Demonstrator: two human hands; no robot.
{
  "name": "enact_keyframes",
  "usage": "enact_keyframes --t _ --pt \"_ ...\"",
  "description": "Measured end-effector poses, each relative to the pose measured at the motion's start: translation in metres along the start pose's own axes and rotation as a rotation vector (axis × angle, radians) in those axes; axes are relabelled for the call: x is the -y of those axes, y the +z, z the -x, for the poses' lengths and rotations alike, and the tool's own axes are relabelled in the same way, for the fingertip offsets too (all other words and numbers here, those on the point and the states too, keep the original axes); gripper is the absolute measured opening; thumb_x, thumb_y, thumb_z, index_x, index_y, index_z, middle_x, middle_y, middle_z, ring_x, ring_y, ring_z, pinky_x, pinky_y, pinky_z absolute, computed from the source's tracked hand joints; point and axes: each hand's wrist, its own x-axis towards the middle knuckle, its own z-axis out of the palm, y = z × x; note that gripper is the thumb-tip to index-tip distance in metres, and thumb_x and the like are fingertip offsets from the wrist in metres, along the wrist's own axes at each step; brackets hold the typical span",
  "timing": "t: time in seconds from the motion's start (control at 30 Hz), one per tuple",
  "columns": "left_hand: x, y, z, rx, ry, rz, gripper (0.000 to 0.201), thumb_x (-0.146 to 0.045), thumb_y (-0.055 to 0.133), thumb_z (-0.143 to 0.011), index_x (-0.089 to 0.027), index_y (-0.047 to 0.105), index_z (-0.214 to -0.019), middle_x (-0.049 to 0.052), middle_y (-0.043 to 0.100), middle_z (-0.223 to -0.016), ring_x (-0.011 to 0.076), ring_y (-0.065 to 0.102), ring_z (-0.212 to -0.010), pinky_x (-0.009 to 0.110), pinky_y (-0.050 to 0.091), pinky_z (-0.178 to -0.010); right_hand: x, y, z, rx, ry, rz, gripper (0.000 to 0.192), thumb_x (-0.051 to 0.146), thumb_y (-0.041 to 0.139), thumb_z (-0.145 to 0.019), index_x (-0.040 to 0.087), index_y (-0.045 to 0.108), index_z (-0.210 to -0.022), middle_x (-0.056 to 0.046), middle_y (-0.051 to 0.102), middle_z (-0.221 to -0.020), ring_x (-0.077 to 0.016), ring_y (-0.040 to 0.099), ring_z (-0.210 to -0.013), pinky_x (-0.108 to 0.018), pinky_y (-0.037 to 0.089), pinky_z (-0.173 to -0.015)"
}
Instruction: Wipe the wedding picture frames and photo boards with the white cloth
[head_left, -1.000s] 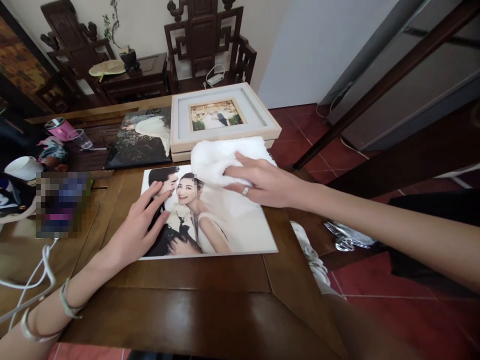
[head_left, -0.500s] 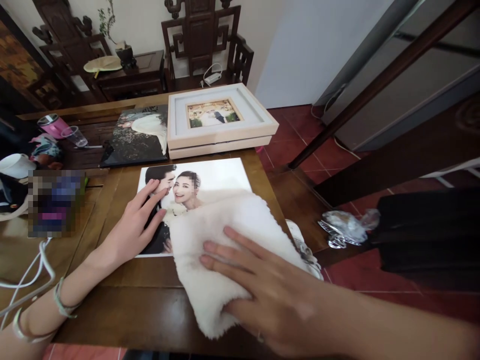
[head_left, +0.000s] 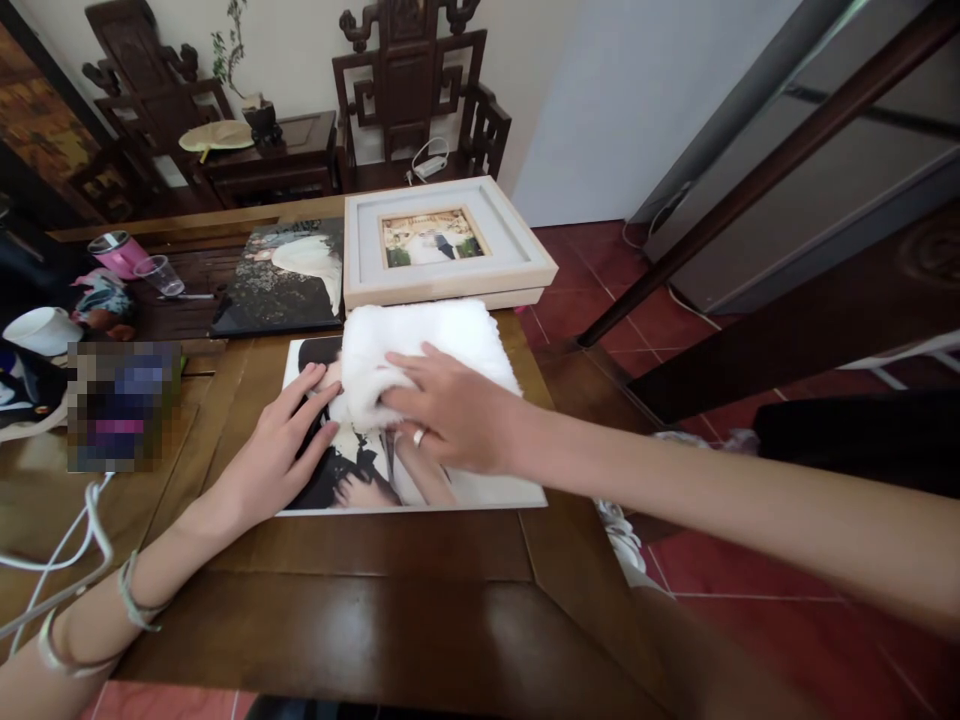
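1. Dark polished wood forms the table (head_left: 420, 610), set on red floor tiles.
2. At 12 o'clock a pale square frame (head_left: 446, 245) is seen; a dark glossy print (head_left: 281, 280) lies at 11.
3. Centrally, a flat rectangular wedding photo (head_left: 480, 490) is laid.
4. A fluffy white cloth (head_left: 427, 345) covers its top.
5. The right hand (head_left: 454, 420), ringed, is pressed on the cloth, fingers loosely spread.
6. The left hand (head_left: 274, 450) is laid flat, fingers splayed, on the photo's 9 o'clock edge.
7. No writing can be read.

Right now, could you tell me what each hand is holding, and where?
The right hand presses the white cloth at its near edge; the left hand lies flat on the photo print.
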Motion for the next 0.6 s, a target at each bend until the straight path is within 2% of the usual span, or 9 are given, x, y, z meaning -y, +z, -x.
enact_keyframes --t 0.1,0.17,0.3,0.4,0.5,0.6 --pt "0.001 0.000 0.000 0.014 0.011 0.005 0.047 -0.037 0.036 -0.101 -0.020 0.041 -0.145 0.014 0.031 -0.158 0.0288 0.026 -0.148 0.054 0.026 -0.119 0.031 0.003 0.023 0.008 -0.102 0.014 0.026 0.016 0.059 -0.080 0.013 0.068 -0.104 -0.026 0.056 -0.136 -0.0405 0.046 -0.133 -0.064 0.034 -0.107" --pt "0.002 0.000 0.000 0.024 0.016 0.009 0.048 -0.035 0.035 -0.101 -0.019 0.039 -0.146 0.014 0.029 -0.159 0.0293 0.025 -0.148 0.054 0.026 -0.119 0.052 0.004 0.042 -0.032 -0.170 -0.009 0.022 0.019 0.062 -0.078 0.015 0.070 -0.098 -0.026 0.059 -0.132 -0.0435 0.048 -0.130 -0.067 0.035 -0.105" --pt "0.002 -0.001 0.001 0.035 -0.001 0.006 0.049 -0.036 0.034 -0.101 -0.021 0.039 -0.147 0.013 0.027 -0.160 0.0305 0.026 -0.148 0.055 0.026 -0.118 0.074 -0.001 0.064 0.014 -0.253 -0.067 0.022 0.024 0.065 -0.076 0.016 0.070 -0.095 -0.025 0.060 -0.131 -0.0424 0.053 -0.125 -0.065 0.039 -0.104" --pt "0.001 -0.001 0.001 0.024 0.001 0.000 0.049 -0.036 0.034 -0.101 -0.020 0.039 -0.147 0.013 0.028 -0.160 0.0298 0.026 -0.148 0.055 0.026 -0.118 0.063 -0.002 0.059 0.035 -0.210 -0.070 0.022 0.022 0.063 -0.080 0.018 0.070 -0.100 -0.020 0.060 -0.134 -0.0375 0.052 -0.129 -0.060 0.038 -0.107" --pt "0.000 -0.001 0.000 0.023 0.002 -0.007 0.048 -0.037 0.035 -0.101 -0.021 0.040 -0.146 0.013 0.029 -0.159 0.0296 0.025 -0.148 0.055 0.026 -0.118 0.034 0.000 0.039 0.032 -0.155 -0.017 0.024 0.019 0.060 -0.083 0.017 0.069 -0.105 -0.019 0.059 -0.137 -0.0351 0.049 -0.132 -0.058 0.036 -0.108" --pt "-0.002 0.000 0.000 0.012 -0.002 -0.008 0.047 -0.039 0.038 -0.101 -0.021 0.042 -0.144 0.012 0.031 -0.159 0.0285 0.026 -0.148 0.054 0.026 -0.119 0.003 -0.001 0.011 0.023 -0.084 0.040 0.026 0.017 0.053 -0.087 0.015 0.065 -0.111 -0.022 0.061 -0.130 -0.0322 0.053 -0.127 -0.054 0.039 -0.105"
